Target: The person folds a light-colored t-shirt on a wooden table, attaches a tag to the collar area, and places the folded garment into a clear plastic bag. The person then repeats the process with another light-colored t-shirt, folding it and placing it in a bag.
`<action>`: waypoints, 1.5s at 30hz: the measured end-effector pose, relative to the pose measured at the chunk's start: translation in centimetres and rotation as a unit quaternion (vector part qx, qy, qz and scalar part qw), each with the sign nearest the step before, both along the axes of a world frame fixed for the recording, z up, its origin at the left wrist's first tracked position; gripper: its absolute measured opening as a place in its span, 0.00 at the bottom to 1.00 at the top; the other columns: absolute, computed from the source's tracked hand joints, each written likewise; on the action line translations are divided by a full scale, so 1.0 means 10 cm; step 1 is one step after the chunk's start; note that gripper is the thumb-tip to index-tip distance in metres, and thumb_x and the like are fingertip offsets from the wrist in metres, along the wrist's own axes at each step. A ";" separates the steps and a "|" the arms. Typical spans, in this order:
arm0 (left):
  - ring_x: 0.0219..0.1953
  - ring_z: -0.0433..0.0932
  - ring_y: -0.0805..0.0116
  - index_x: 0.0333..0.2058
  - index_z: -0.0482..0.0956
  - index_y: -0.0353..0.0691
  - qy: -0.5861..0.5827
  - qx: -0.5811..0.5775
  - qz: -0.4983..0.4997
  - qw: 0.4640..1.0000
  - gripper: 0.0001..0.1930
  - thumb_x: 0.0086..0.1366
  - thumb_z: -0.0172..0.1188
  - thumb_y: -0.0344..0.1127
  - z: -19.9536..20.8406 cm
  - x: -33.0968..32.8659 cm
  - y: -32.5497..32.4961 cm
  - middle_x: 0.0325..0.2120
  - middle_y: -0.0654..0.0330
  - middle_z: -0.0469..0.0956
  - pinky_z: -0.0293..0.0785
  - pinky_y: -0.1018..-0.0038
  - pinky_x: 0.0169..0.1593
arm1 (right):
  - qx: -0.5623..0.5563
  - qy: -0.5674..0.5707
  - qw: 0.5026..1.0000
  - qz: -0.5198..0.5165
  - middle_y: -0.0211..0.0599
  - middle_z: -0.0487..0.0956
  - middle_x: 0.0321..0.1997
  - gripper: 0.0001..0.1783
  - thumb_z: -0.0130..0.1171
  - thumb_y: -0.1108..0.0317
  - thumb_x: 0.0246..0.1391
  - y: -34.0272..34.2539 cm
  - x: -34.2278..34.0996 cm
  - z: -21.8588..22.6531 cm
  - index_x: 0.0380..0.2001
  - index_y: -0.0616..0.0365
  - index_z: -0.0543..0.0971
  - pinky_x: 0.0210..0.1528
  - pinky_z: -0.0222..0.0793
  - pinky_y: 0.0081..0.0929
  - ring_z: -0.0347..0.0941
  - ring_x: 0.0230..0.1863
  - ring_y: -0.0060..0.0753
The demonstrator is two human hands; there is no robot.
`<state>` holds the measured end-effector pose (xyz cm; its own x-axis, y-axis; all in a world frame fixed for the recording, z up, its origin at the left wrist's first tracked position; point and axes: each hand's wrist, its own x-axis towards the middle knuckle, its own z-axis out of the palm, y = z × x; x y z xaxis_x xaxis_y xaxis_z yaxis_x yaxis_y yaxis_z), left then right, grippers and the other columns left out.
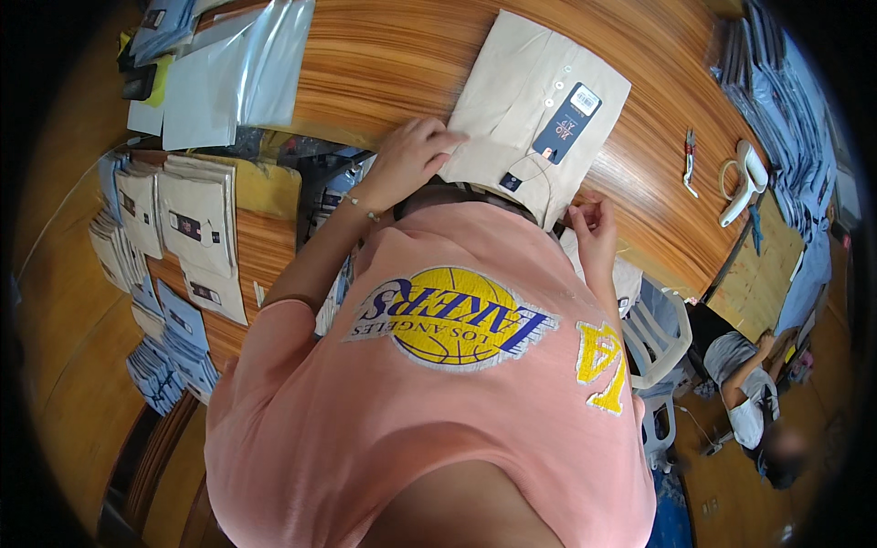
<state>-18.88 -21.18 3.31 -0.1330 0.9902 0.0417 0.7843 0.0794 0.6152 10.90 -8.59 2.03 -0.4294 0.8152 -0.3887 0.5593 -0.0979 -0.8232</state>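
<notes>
A folded beige shirt [512, 91] with small white buttons lies on the wood-grain table at its near edge, close to my body. On it rests a dark blue hang tag [566, 123] on a thin string, with a small dark label [511, 182] below. My left hand [411, 160] is at the shirt's left edge, index finger over the cloth and thumb bent beside it, closed on that edge. Beside the shirt's lower right corner, my right hand [596, 228] has its fingers curled in toward the thumb; what they pinch, if anything, is too small to make out.
Clear plastic bags [269, 64] lie at the far left. Folded beige garments [196, 219] stand stacked on the left. Snips [690, 164] and a white tagging-gun-like tool [749, 183] lie right, near bagged blue garments [776, 110]. A white plastic chair [662, 338] and another person [744, 374] are at right.
</notes>
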 end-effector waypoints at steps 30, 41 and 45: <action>0.29 0.79 0.57 0.51 0.68 0.32 0.030 0.048 0.465 0.883 0.31 0.49 0.66 0.38 -0.25 -2.67 -0.58 0.26 0.49 0.80 0.74 0.70 0.37 | 0.229 0.109 0.936 0.245 0.39 0.75 0.32 0.13 0.54 0.74 0.53 0.37 -1.86 0.40 0.43 0.58 0.76 0.30 0.69 0.25 0.71 0.28 0.29; 0.29 0.73 0.76 0.35 0.78 0.34 -0.139 0.283 0.499 0.807 0.08 0.62 0.55 0.32 -0.07 -2.46 -0.68 0.35 0.62 0.75 0.69 0.80 0.35 | 0.486 0.097 0.709 0.502 0.43 0.62 0.62 0.30 0.49 0.51 0.56 -0.43 -4.59 -0.46 0.61 0.47 0.62 0.61 0.47 0.58 0.54 0.65 0.42; 0.33 0.76 0.68 0.37 0.69 0.35 -0.316 0.277 0.312 0.852 0.09 0.69 0.42 0.34 1.16 -1.76 -0.84 0.42 0.56 0.73 0.71 0.81 0.38 | 0.227 0.207 0.882 0.358 0.40 0.61 0.63 0.34 0.54 0.49 0.52 -0.39 -4.57 -0.01 0.60 0.48 0.63 0.64 0.40 0.60 0.51 0.67 0.42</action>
